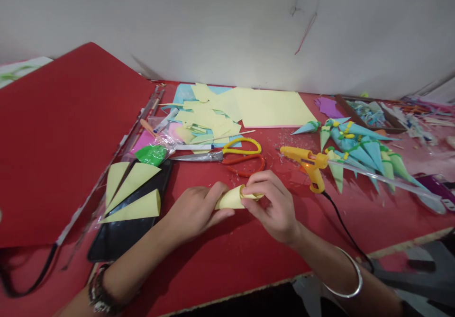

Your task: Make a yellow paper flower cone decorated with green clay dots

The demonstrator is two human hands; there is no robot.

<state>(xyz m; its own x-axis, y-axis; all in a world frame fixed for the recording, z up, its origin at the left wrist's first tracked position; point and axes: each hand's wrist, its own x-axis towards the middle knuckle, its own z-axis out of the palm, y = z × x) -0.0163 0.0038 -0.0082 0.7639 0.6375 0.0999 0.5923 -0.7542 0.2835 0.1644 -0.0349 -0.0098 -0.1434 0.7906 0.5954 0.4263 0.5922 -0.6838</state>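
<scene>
Two bare hands share one pale yellow paper roll above the red tabletop (256,250), near its front edge. The paper roll (232,198) lies crosswise between them, its middle bare and its ends covered by fingers. The left hand (195,209) has its thumb and fingers closed around the left end, with the roll running out past the fingertips toward the right. The right hand (275,209) pinches the other end narrowly, fingertips at the curled opening where the paper's edges overlap; how deep they reach inside is hidden.

Just beyond the roll are scissors (212,156) with one yellow and one red handle loop, the red one nearer the right hand. To the right of that hand, apart from it, stands a yellow glue gun (308,163), a clear stick in its back, before a heap of blue and green paper cones (355,152). Left of the left hand, a yellow paper cone (147,206) lies on a black flat device (117,241).
</scene>
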